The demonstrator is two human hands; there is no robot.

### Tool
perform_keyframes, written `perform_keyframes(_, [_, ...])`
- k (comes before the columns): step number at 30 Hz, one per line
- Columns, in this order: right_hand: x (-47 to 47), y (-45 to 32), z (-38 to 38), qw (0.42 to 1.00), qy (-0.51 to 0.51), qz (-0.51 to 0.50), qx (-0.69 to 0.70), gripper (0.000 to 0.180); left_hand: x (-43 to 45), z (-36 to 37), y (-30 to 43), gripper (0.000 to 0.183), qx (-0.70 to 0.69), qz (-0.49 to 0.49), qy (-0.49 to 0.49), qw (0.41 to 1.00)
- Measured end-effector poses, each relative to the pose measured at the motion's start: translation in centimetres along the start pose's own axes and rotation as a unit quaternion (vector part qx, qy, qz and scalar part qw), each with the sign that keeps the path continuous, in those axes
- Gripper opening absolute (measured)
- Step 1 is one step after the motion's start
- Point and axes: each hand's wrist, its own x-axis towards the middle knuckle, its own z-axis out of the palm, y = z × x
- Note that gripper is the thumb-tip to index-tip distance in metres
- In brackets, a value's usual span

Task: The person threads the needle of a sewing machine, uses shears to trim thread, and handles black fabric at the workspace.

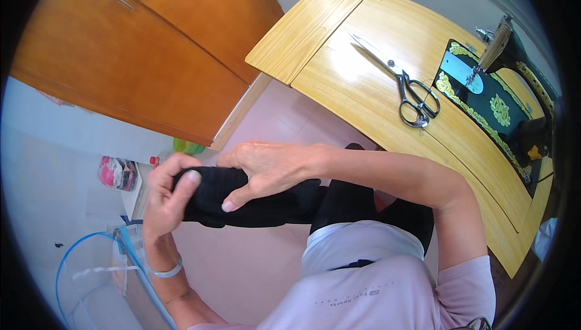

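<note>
Folded or rolled black cloth (277, 205) stretches sideways from my black-clad lap toward the left. Where the cloth ends and my black trousers (336, 198) begin is hard to tell. My left hand (170, 194) grips the cloth's far left end, thumb on top and fingers curled around it. Across the cloth, just beside it, reaches my right hand (268, 171). Its thumb presses on the upper face, while its fingers are at the far edge and partly hidden. A pale bangle (165, 268) circles my left wrist.
Large scissors (395, 71) lie on a wooden sewing table (336, 53) at right. Beyond them stands a black sewing machine (499, 57) with gold ornament. An orange-brown wooden cabinet (150, 53) fills the upper left. A blue-rimmed clear container (97, 280) and a jar (119, 173) are at left.
</note>
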Motion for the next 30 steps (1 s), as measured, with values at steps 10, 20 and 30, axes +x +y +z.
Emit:
perform_keyframes(10, [-2.3, 6.1, -5.7, 0.971, -0.124, 0.204, 0.028, 0.027, -7.3, -9.3, -5.9, 0.019, -0.248, -0.038, 0.233, 0.94])
perform_keyframes(20, [1.1, 0.3, -9.5, 0.979, -0.023, 0.195, -0.059, 0.015, -8.3, -10.3, -10.2, 0.021, -0.116, -0.117, 0.124, 0.979])
perform_keyframes(30, [2.4, -2.7, -9.2, 0.935, -0.032, 0.086, -0.341, 0.016, -7.1, -10.4, -10.1, 0.032, 0.172, -0.054, 0.101, 0.978])
